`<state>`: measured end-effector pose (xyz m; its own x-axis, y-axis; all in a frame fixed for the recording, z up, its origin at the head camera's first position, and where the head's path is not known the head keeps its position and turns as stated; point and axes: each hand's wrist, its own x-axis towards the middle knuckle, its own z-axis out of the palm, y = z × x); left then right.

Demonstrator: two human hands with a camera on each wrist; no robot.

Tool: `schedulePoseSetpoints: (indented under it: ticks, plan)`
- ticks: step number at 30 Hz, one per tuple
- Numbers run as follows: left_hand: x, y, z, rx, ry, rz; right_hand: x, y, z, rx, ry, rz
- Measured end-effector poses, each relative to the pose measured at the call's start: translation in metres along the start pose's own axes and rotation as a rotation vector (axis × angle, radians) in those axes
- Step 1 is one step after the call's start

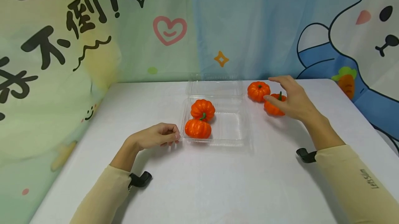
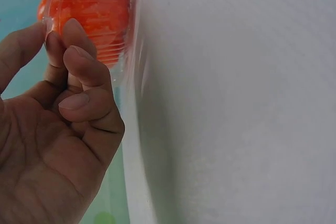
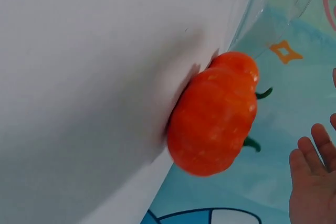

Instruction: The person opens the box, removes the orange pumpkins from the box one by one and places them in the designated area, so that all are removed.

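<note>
A clear plastic clamshell box (image 1: pixel 229 137) lies with its lid (image 1: pixel 215 88) folded back. Two small orange pumpkins, a rear one (image 1: pixel 202 109) and a front one (image 1: pixel 197 129), sit in its left half. My left hand (image 1: pixel 160 136) pinches the box's front left edge between thumb and fingers, the other fingers curled, as the left wrist view shows. Over at the right, my right hand (image 1: pixel 293 100) hovers with fingers spread above a green-stemmed pumpkin (image 1: pixel 274 108). Another pumpkin (image 1: pixel 258 91) stands beside it. In the right wrist view the hand (image 3: pixel 315 182) is apart from both pumpkins (image 3: pixel 212 121).
A white-covered table (image 1: pixel 199 182) carries everything. Behind it hangs a printed cloth backdrop (image 1: pixel 249 26), close to the box lid and the right-hand pumpkins. Black wrist mounts (image 1: pixel 141 179) stick out from both sleeves.
</note>
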<state>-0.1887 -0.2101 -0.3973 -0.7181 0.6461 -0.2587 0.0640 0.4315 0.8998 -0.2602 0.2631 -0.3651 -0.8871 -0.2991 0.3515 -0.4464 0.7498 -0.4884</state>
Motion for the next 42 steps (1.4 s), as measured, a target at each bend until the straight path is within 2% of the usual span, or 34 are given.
schedulePoseSetpoints:
  ticks: [11,17,24,31,42]
  plan:
    - [0.000,0.003,0.000,0.003,0.003,0.001,0.009,-0.016,0.017,0.091,0.064,-0.163]
    - [-0.003,0.003,-0.004,0.004,0.008,-0.011,0.018,-0.025,0.034,0.103,0.071,-0.236]
    - [-0.003,0.002,-0.002,-0.006,0.002,-0.010,0.019,-0.039,0.046,0.128,0.006,-0.198]
    - [0.000,0.002,-0.001,-0.010,-0.001,0.013,0.023,-0.045,0.048,0.135,-0.005,-0.224]
    - [0.000,0.002,0.000,-0.014,-0.003,0.005,0.026,-0.057,0.057,0.174,-0.051,-0.223]
